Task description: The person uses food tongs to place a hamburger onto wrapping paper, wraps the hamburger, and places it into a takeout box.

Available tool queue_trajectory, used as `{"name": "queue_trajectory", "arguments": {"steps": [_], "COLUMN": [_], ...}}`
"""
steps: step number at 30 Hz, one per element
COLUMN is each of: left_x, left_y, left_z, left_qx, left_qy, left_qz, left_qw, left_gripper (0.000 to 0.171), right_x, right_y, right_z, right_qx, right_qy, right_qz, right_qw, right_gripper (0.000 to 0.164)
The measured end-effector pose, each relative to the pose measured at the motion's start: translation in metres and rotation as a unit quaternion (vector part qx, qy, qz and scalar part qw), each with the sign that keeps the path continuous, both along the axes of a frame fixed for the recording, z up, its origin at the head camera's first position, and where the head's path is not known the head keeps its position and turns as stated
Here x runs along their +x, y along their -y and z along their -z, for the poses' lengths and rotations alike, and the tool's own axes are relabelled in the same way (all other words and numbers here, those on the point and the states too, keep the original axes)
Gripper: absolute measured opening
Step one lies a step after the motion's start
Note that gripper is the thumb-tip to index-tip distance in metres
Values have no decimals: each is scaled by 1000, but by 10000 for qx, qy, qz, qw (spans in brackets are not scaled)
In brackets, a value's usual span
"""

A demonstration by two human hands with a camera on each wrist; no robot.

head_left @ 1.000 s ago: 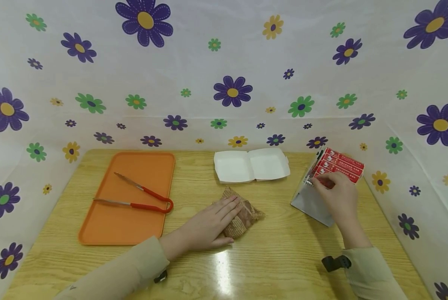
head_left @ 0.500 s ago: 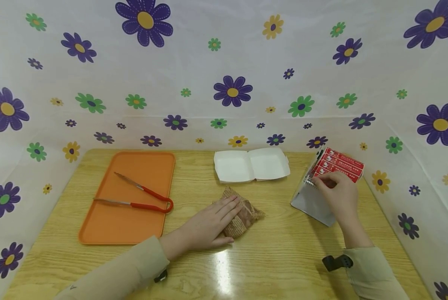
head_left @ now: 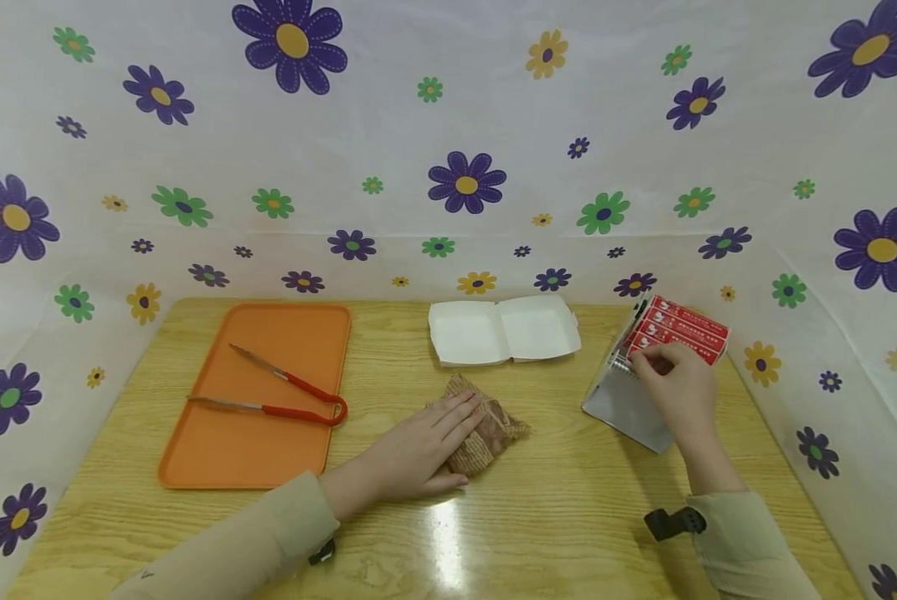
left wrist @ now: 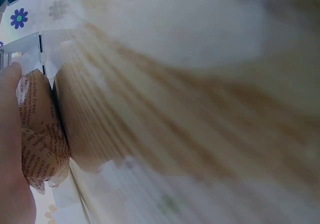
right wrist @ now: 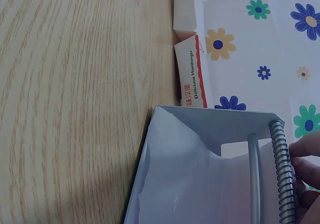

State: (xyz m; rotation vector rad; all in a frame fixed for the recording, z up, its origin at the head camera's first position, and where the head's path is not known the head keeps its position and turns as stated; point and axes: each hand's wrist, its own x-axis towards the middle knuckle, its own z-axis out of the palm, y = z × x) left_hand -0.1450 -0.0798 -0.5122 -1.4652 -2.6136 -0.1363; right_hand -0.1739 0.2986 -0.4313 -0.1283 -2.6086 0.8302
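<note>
My left hand [head_left: 411, 450] lies with straight fingers over a brown, newsprint-patterned paper-wrapped packet [head_left: 497, 433] on the table. The left wrist view shows the same rounded packet [left wrist: 42, 129] beside the hand [left wrist: 12, 154]. At the right, my right hand [head_left: 681, 387] is at a grey label dispenser [head_left: 628, 408] holding a strip of red-and-white labels [head_left: 689, 323]. Thumb and index finger pinch the label strip near the dispenser's spring-wrapped bar [right wrist: 283, 174]. The pinched edge is mostly hidden by the fingers [right wrist: 307, 169].
An orange tray [head_left: 193, 467] at the left bears red-handled tongs [head_left: 306, 400]. Behind the packet, a white hamburger box [head_left: 467, 333] lies unfolded with its two halves spread. Flower-printed sheeting [head_left: 388, 133] stands round the wooden table [head_left: 538, 517].
My right fingertips have shifted very slightly to the right at the dispenser. The left hand and the wrapped packet stay in place.
</note>
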Motion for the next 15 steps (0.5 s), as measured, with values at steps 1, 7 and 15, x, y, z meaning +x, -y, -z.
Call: {"name": "queue_trajectory", "arguments": {"steps": [1,7,15], "left_x": [0,0,0], "left_y": [0,0,0], "left_z": [0,0,0], "left_qx": [-2,-37,-25], "left_qy": [-1,16,20], "left_qz": [0,-7,-2], "left_qw": [10000,10000,10000], "left_gripper": [93,94,94], "right_x": [0,0,0], "right_y": [0,1,-1], "right_z": [-1,-3,-4], "right_qx": [-20,6,32], "right_qy": [25,222,348], "right_qz": [7,7,-130], "right_qw": [10000,9998,9993], "right_gripper": [19,22,21]}}
